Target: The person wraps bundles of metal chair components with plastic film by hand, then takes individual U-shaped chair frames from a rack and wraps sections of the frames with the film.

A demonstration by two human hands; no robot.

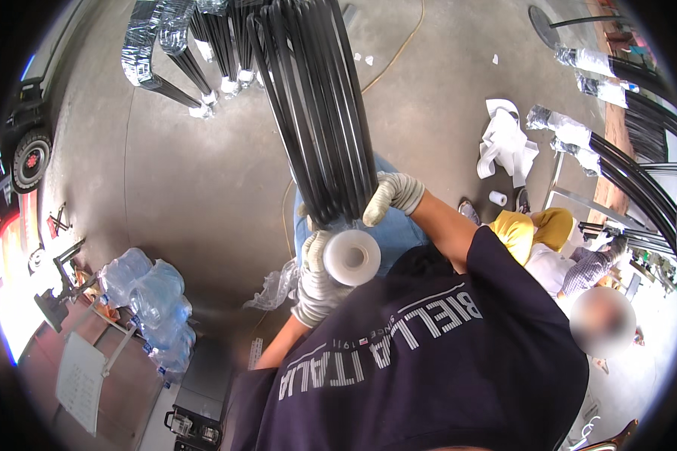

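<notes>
A bundle of long black tubes point(316, 105) stretches away from my lap, its near end between my two gloved hands. Clear film shows at that near end. My left hand point(316, 274) is closed on a roll of clear stretch film point(337, 259), whose round end and core face up. The roll sits right below the end of the bundle. On the bundle's right side, my right hand point(391, 197) grips the tubes with its fingers curled against them. Both hands wear whitish knitted gloves.
More film-wrapped black tube bundles point(177, 60) stand at the far left. Others point(624, 154) lie at the right, near a seated person in yellow trousers point(530, 233). White scraps point(506, 143) and a small white roll point(497, 198) lie on the floor. Large plastic bottles point(154, 308) are at the left.
</notes>
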